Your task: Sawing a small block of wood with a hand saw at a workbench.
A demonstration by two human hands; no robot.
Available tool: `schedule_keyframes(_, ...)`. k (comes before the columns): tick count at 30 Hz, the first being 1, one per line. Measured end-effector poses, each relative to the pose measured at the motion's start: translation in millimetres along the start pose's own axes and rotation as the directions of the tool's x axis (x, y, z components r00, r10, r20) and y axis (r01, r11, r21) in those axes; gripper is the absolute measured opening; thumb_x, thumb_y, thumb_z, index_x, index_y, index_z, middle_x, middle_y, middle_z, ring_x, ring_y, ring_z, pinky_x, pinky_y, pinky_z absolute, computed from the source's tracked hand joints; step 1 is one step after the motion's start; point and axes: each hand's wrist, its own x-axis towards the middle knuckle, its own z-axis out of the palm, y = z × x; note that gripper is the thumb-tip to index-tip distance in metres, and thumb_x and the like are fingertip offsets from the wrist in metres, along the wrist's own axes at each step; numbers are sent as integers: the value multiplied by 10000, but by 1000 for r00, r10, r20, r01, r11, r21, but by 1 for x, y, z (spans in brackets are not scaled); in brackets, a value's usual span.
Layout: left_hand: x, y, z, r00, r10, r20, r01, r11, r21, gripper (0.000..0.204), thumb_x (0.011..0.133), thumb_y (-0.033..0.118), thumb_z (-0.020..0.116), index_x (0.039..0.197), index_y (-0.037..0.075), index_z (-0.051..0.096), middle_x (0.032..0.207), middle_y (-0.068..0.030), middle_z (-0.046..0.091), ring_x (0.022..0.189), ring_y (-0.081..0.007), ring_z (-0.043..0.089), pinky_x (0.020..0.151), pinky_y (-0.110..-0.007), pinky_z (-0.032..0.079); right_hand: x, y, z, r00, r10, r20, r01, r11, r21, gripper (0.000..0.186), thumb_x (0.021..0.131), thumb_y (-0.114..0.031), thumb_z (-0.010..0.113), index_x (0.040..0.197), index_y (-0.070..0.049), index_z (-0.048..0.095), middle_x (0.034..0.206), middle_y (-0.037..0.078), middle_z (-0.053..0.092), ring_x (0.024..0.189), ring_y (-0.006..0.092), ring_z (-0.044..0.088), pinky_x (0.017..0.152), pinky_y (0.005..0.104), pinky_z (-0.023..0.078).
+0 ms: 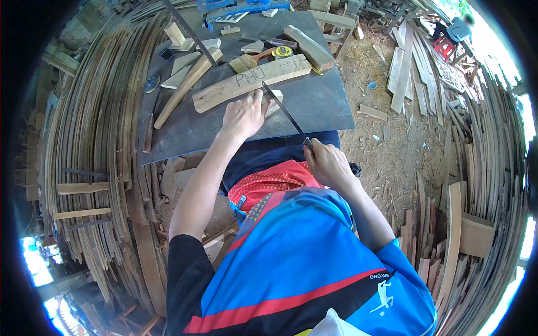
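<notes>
My right hand (330, 162) is closed around the handle end of a long, thin, dark file (287, 113), whose tapered tip points up and left over the workbench. My left hand (242, 116) presses a small pale wood piece (274, 103) on the near part of the bench top, its fingers curled at the piece's left end. The file crosses over this piece. Just beyond my left hand lies a thick wooden block (252, 81) with pencil marks. A flat brush (249, 60) and a yellow tape measure (282, 52) rest behind the block.
On the dark workbench (314, 115) also lie a curved wood piece (188, 89), a wooden-handled tool (148, 131) and another wood block (308, 47). Blue clamps (241, 7) stand at the back. Stacked boards (92, 112) line the left. Another person (459, 31) sits far right.
</notes>
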Motion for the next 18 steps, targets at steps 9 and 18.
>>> schedule_keyframes(9,1,-3,7,1000,-4,-5,4,1000,21,448,1005,411,415,1172,7,517,947,-205,687,786,-352,701,672,-473,566,-2,-3,2,1000,13,1,-13,1000,-24,305,984,-285,480,845,-17,526,642,256,600,618,460,602,579,570,462)
schedule_keyframes(18,0,-2,3,1000,6,-18,-6,1000,6,441,1003,407,419,1161,7,519,951,-206,685,786,-356,700,673,-469,567,-2,-4,3,1000,19,13,-19,999,-41,304,986,-289,476,860,-16,526,642,255,604,620,457,609,585,569,468)
